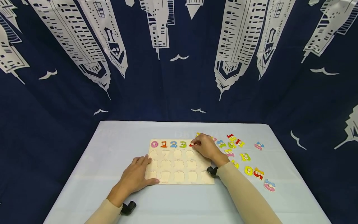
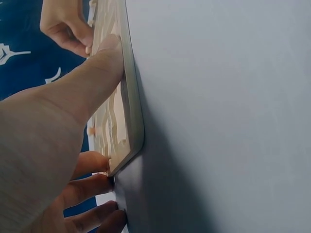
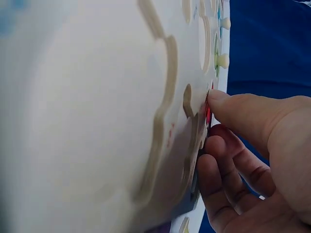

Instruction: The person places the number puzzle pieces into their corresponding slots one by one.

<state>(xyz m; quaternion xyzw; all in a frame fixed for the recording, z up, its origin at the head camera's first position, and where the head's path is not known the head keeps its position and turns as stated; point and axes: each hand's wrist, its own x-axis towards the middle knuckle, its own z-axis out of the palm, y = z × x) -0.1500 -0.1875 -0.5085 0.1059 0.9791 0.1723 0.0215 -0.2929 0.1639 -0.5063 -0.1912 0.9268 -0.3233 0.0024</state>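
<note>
A pale wooden number puzzle board (image 1: 185, 165) lies on the table, its top row holding a pink 0 (image 1: 154, 144), an orange 1 (image 1: 163, 144), a blue 2 (image 1: 173, 144) and a green 3 (image 1: 183, 144). Below are rows of bare recesses. My right hand (image 1: 206, 147) pinches a red number piece (image 1: 191, 144) at the top row, just right of the 3; the fingers cover most of it. Spread over the board's near left corner, my left hand (image 1: 134, 174) rests with its thumb (image 2: 104, 58) on the board's face and its fingers along the left edge.
Several loose number pieces are scattered on the white table (image 1: 98, 174) right of the board, among them a yellow-green 13 (image 1: 245, 157), a red-yellow 15 (image 1: 258, 173) and a pink-blue piece (image 1: 269, 185). Some lie partly behind the right hand and forearm. A dark blue patterned cloth (image 1: 173, 90) hangs behind.
</note>
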